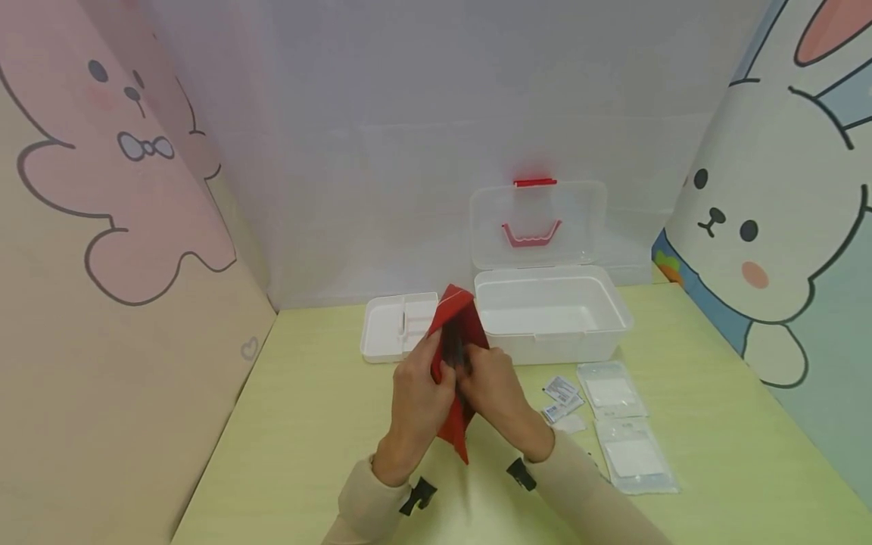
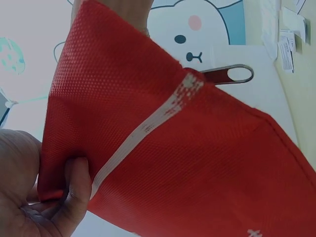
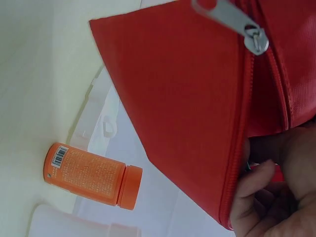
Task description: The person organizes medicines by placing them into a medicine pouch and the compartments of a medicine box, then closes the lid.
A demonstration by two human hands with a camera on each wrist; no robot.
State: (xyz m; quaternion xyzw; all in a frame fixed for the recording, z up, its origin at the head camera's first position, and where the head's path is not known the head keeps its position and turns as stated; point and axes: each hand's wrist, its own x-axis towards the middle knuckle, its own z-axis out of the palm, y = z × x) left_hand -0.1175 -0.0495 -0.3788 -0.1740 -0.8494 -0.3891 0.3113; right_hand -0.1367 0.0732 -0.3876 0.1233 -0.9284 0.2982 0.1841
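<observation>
- Head view: one red pouch was found held above the surface, its mouth gaping between two hands.
- Grip, left hand: pinched on the pouch's edge.
- Grip, right hand: fingers curled at the mouth; whether pouch or contents are pinched cannot be told.
- Behind: one white box, lid raised, fitted with one red handle; one white tray is set just beside it.
- To the right: two large clear packets and three small packets are counted; print on the small ones cannot be read.
- Left wrist view: one white stripe and part of one white mark are borne by the pouch; no wording can be made out.
- Right wrist view: one metal zip pull and one orange bottle are noted; the bottle's barcode is seen, its fine print illegible.
</observation>
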